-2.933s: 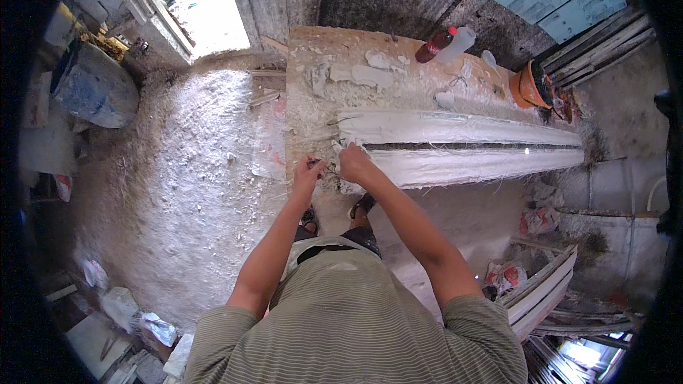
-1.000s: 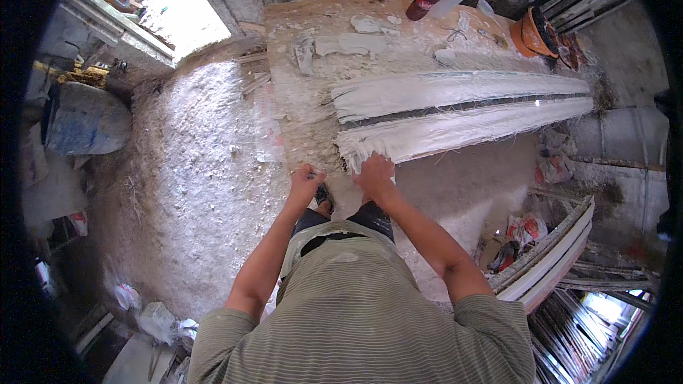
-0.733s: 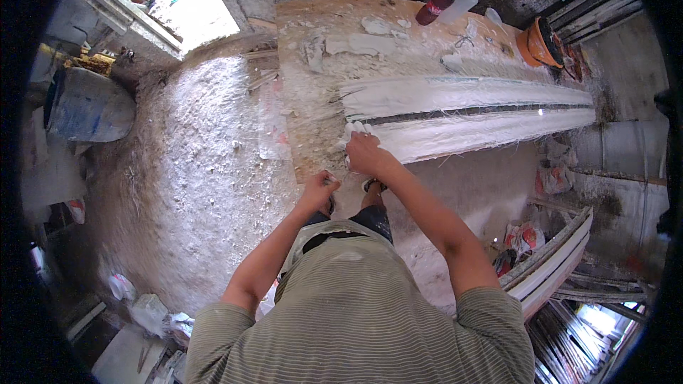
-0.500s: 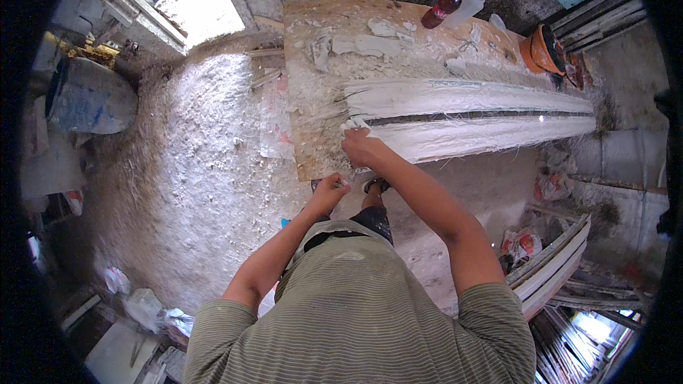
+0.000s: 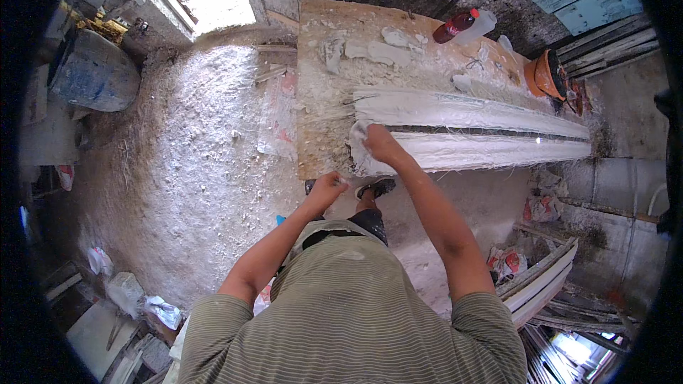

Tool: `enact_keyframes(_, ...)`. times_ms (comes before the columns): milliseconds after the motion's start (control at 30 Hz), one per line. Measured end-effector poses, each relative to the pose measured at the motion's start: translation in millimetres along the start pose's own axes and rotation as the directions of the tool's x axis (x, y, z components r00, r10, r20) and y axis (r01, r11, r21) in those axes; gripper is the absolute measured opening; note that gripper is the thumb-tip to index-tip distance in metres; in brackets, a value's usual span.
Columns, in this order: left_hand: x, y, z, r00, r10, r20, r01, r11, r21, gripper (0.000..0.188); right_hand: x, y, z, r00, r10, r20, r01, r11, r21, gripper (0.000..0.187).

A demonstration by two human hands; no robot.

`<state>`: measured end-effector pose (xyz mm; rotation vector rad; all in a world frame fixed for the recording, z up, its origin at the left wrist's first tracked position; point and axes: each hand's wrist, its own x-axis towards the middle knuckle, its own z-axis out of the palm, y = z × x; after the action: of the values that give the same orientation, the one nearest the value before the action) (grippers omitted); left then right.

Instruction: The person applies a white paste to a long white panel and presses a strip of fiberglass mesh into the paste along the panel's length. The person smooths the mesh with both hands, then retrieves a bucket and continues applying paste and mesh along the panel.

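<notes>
Two long white plaster strips [image 5: 484, 151] with stray fibres along their edges lie side by side on the table, a dark gap between them. At their left end my right hand [image 5: 383, 144] is closed on a white wad [image 5: 360, 130], which looks like plaster-soaked fibre. That wad touches the end of the strips. Lower down, off the table's front edge, my left hand [image 5: 327, 190] is curled with its fingers together. A small whitish bit [image 5: 344, 182] shows at those fingertips, too small to name.
The plaster-crusted wooden table [image 5: 313, 99] also bears a red-capped bottle of dark liquid [image 5: 455, 25], a pale translucent jug [image 5: 480, 27] and an orange bucket [image 5: 544, 77]. A blue drum [image 5: 96, 75] stands at far left. White boards [image 5: 544, 281] lean at lower right.
My right hand has moved slightly right with the wad, over the strips' left end. My left hand stays in about the same place. The whole view has shifted a little.
</notes>
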<state>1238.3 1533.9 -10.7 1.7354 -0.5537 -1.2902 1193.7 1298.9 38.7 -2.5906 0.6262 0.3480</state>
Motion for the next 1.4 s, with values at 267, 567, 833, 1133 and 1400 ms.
enact_keyframes(267,13,-15,-13,0.997,0.04,-0.068,-0.036,0.998,0.052,0.036,-31,90,0,0.894,0.367,-0.257,-0.151,0.787,0.599,0.037)
enact_keyframes(567,12,4,-29,0.987,0.035,-0.159,-0.023,0.997,0.076,0.031,-81,82,16,0.786,0.493,-0.372,-0.542,0.84,-0.032,0.042)
enact_keyframes(833,14,18,-40,0.989,-0.086,-0.117,0.088,0.996,0.015,0.026,-48,-53,33,0.969,0.243,-0.05,-0.232,0.959,0.162,0.034)
enact_keyframes(1133,17,20,-51,0.988,-0.082,-0.134,0.102,0.983,0.156,0.026,-70,48,15,0.743,0.663,-0.089,-0.635,0.74,0.222,0.042)
enact_keyframes(1400,19,75,-32,0.787,0.595,-0.162,-0.303,0.603,0.738,0.036,-115,170,29,0.634,0.501,-0.589,-0.48,0.852,0.208,0.035)
